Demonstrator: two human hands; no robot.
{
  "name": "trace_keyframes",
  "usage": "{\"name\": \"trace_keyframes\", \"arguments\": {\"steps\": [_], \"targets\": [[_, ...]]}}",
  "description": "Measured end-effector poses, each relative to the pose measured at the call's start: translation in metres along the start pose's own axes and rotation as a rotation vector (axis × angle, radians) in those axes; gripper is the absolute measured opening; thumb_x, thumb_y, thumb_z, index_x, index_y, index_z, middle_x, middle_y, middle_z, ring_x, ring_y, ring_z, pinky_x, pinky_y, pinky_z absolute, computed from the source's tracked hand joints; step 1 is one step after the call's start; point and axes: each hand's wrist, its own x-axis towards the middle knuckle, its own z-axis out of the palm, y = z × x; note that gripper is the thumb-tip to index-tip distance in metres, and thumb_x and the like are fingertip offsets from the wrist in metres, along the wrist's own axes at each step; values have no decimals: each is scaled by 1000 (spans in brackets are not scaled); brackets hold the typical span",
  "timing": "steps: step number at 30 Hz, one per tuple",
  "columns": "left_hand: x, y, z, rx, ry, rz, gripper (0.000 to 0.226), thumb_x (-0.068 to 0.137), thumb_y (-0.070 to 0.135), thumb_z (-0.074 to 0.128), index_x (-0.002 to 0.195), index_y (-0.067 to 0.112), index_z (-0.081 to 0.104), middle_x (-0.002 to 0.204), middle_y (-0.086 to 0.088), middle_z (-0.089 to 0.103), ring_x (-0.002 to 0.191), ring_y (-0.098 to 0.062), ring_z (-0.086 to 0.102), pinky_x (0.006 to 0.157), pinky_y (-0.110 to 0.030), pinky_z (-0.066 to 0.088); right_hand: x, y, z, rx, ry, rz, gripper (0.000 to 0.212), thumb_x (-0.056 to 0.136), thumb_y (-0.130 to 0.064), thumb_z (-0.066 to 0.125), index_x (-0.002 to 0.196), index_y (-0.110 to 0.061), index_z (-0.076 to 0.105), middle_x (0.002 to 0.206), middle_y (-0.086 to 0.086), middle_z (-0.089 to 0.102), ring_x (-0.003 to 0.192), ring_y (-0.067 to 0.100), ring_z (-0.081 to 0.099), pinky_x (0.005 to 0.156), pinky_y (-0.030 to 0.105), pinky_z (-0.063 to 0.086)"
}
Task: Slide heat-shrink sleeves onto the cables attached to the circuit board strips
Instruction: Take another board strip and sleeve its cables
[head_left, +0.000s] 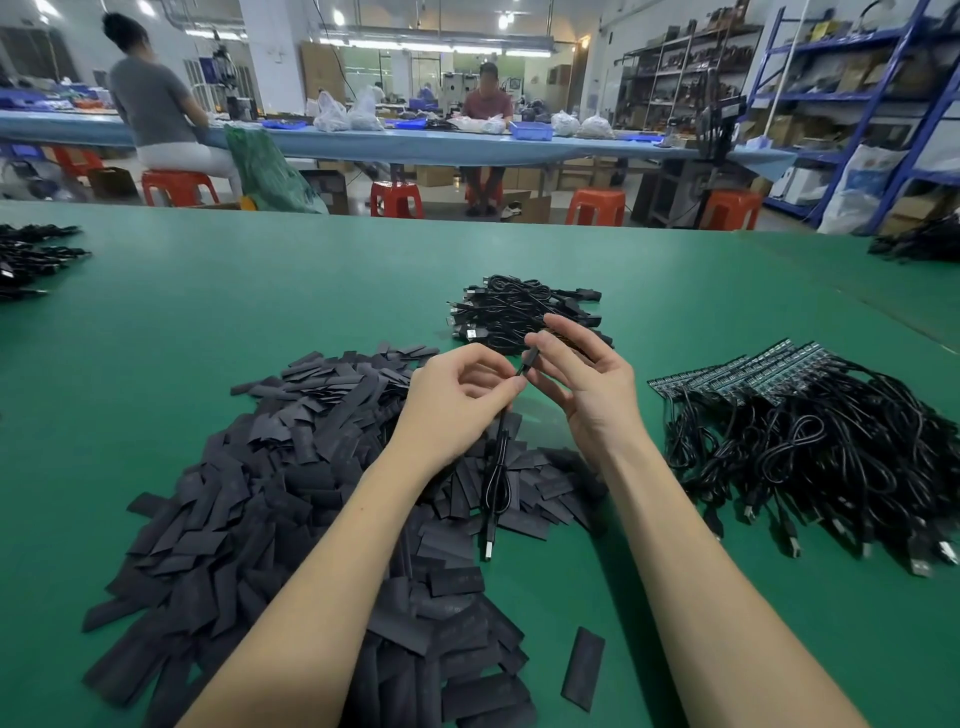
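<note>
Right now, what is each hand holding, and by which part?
Left hand pinches a black cable near its upper end; right hand grips the strip end.

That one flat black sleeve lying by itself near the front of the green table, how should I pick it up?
Pinch the lone sleeve across its two long edges, near the middle, coming straight down from above. It lies flat on the green table, apart from the big sleeve pile, so nothing blocks your fingers. It looks thin, so you may need to slide a fingertip under an edge to lift it first.
</note>
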Motion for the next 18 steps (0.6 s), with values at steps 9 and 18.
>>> {"name": "trace_keyframes", "arguments": {"steps": [9,18], "targets": [[1,1,0,-19,21,6,8,85,21,81,81,24,75,73,3,76,66,-14,75,67,-21,57,1,3,1,-15,3,41,18,81,-8,83,97,-16,82,102,11,77,91,21,72,75,27,58],[3,9,2,209,-85,-77,25,75,39,87,88,29,69,80,14,72,67,3,66,72,-11,53,2,-3,5,146,118,56,18,83,-5,79,100,-10,76,96,11,76,83,18,70,69,24,59]]}}
